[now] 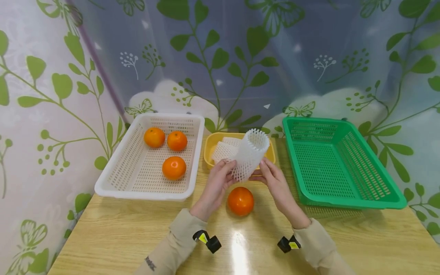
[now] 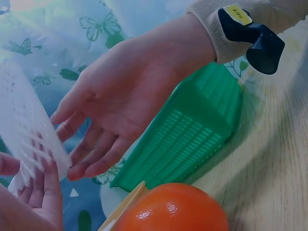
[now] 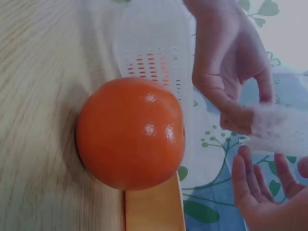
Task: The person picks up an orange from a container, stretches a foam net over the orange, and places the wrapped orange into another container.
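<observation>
A white foam net sleeve (image 1: 250, 154) stands tilted between the hands, its round end toward the top. My left hand (image 1: 217, 183) pinches its lower left edge between thumb and fingers; in the right wrist view the left hand (image 3: 231, 67) shows this grip. At the sleeve's right side, my right hand (image 1: 276, 187) touches the edge with fairly straight fingers; its palm is bare in the left wrist view. Below the hands, a round, glossy orange-coloured fruit (image 1: 241, 201) rests on the table. More flat foam nets (image 1: 223, 149) lie in a yellow basket (image 1: 210, 143), partly hidden behind the sleeve.
To the left, a white basket (image 1: 144, 194) holds three orange-coloured fruits (image 1: 173, 168). A green basket (image 1: 350, 202) stands on the right. The wooden table (image 1: 113, 236) runs back to a leaf-patterned curtain (image 1: 220, 57).
</observation>
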